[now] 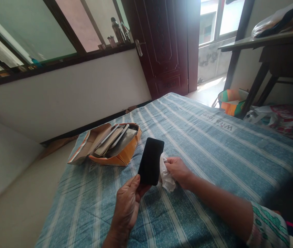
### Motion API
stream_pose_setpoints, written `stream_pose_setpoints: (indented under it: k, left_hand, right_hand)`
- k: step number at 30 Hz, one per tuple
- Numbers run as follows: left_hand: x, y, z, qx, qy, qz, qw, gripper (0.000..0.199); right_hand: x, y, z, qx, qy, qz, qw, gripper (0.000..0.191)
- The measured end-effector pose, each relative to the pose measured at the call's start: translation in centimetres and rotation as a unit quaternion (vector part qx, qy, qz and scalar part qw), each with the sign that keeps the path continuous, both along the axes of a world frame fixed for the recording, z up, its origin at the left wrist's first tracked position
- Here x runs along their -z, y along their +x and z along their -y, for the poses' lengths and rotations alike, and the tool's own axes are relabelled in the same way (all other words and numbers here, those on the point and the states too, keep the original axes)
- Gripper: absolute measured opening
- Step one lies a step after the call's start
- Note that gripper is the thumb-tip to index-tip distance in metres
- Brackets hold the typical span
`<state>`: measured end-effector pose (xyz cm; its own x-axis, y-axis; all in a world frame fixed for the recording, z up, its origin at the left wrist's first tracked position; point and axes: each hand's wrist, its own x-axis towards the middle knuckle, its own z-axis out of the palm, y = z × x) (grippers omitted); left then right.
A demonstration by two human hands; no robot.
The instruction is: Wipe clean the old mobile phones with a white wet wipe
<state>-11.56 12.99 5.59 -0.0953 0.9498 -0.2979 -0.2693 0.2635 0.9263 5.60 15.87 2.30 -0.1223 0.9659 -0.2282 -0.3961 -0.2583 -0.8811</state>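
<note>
My left hand (130,197) grips a black smartphone (150,161) by its lower end, thumb on the near left corner and fingers behind it. The phone's dark face is turned up toward me, tilted above the bed. In my right hand (179,171) a crumpled white tissue (167,177) is pinched, lying against the phone's right edge and hanging below my fingers. Beyond the phone to the left, an open orange cardboard box (122,156) rests on the bed, with several flat, phone-like devices standing in it.
A blue striped sheet covers the bed (203,144). A dark red door (162,44) stands at the far end, beside a window sill (84,58) with bottles and cups. On the right are a table (260,39), a colourful bag (232,100) and plastic bags (283,119).
</note>
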Motion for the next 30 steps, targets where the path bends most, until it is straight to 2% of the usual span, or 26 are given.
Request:
stream_pose_setpoints:
  k: [4,7,11,14,17,20,23,26,30]
  left_hand:
    - [-0.8,1.2,-0.8,-0.02,-0.006,0.003,1.0,0.01]
    - [-1.1,2.1,-1.5,-0.032,-0.012,0.017,0.999,0.01]
    - [-1.3,3.1,-2.7,-0.047,-0.022,0.043,0.998,0.013]
    - [-1.1,3.7,-3.9,-0.053,-0.025,0.053,0.997,0.012]
    - [-0.6,4.3,-5.3,-0.06,-0.029,0.062,0.996,0.011]
    - [-0.2,4.9,-7.0,-0.07,-0.027,0.071,0.995,0.009]
    - [0.1,5.7,-8.9,-0.085,-0.024,0.08,0.993,0.008]
    - [0.3,6.4,-10.7,-0.1,-0.026,0.089,0.991,0.009]
    - [0.7,7.3,-13.0,-0.112,-0.031,0.099,0.988,0.011]
  right_hand:
    - [0.1,0.3,0.3,-0.018,0.025,0.059,0.998,0.014]
    - [0.0,0.8,0.5,-0.033,0.042,0.085,0.995,0.015]
    - [-0.6,1.8,0.8,-0.098,0.07,0.148,0.982,0.018]
    - [-1.6,3.5,0.6,-0.162,0.109,0.213,0.957,0.02]
    - [-2.6,6.3,-0.7,-0.175,0.114,0.24,0.948,0.02]
    - [-2.8,9.3,-2.6,-0.159,0.084,0.187,0.966,0.019]
    - [-1.7,11.2,-4.2,-0.123,0.065,0.077,0.987,0.022]
    - [0.0,12.1,-5.0,-0.071,0.057,-0.016,0.996,0.029]
    - [0.9,12.2,-4.9,-0.077,0.058,-0.049,0.994,0.034]
